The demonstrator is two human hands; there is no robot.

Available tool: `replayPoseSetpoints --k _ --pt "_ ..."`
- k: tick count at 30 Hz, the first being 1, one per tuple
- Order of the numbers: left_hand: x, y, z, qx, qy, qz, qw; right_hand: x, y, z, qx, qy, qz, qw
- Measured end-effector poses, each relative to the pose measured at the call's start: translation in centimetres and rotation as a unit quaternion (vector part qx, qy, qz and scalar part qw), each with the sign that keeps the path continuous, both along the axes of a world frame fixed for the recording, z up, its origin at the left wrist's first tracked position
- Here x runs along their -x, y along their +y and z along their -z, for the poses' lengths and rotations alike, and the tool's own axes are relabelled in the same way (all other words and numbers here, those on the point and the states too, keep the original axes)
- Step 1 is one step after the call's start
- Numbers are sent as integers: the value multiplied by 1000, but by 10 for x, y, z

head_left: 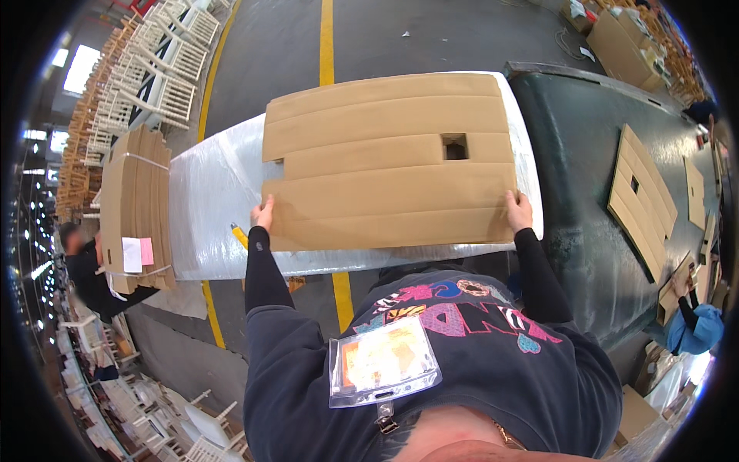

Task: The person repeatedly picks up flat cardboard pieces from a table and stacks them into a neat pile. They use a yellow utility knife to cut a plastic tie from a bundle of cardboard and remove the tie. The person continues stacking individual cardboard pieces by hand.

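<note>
Warehouse floor [431, 38], grey with yellow lines; white chairs [165, 54] stacked far left. Desk [208, 192], foil-wrapped, carries flat cardboard sheet [385, 162]. Left hand [264, 213] grips its near left corner, right hand [519, 212] its near right corner.

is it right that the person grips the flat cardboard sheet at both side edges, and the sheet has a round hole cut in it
Not quite. The head view shows the left hand and right hand gripping the flat cardboard sheet at both side edges, but the hole cut in it is rectangular, not round.
</note>
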State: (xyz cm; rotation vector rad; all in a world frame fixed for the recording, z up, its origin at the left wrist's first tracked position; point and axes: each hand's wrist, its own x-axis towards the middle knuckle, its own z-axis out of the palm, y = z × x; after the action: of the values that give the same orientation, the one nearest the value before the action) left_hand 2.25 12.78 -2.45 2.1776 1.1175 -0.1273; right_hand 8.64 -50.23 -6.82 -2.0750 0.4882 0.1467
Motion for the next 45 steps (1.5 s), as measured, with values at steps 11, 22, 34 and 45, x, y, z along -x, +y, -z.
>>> replayPoseSetpoints --k 11,22,34,45 --pt "-2 27 48 76 -36 -28 996 10 24 -33 -35 9 104 994" --pt "-8 41 42 10 -65 -35 997 3 33 -26 -25 21 89 996" --pt "-10 18 35 61 -55 -38 996 6 16 -20 62 66 80 993" --pt "-5 -6 -2 -91 47 -63 993 -5 -20 -30 51 84 104 990"
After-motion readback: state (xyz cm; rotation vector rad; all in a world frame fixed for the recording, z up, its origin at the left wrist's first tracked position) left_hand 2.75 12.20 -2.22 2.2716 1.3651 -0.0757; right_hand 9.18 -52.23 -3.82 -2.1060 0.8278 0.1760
